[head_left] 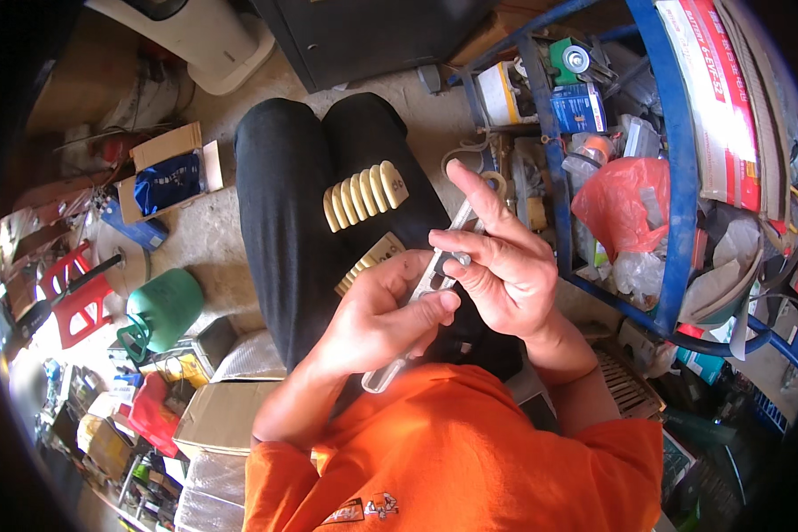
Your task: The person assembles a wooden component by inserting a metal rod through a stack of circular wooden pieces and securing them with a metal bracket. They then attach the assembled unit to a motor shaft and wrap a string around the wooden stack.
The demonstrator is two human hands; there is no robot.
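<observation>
My left hand (386,310) is closed round a long, narrow, silvery slotted bar (384,376), its thumb pressed along the side. The bar slants from near my shirt up to the right, where part of it passes behind my right fingers. Thumb and fingers of my right hand (510,275) pinch a small bolt-like metal piece (460,260) at the bar, while the index finger points out. Across my dark-trousered thighs lie a cream ribbed piece with rounded teeth (360,197) and a second cream ribbed piece (377,249), partly hidden by my left hand.
On the right stands a blue metal rack (680,177) packed with boxes and a red plastic bag (625,204). To the left are an open cardboard box (167,142), a green container (164,309) and a red stool (82,310). A dark cabinet (363,35) stands ahead.
</observation>
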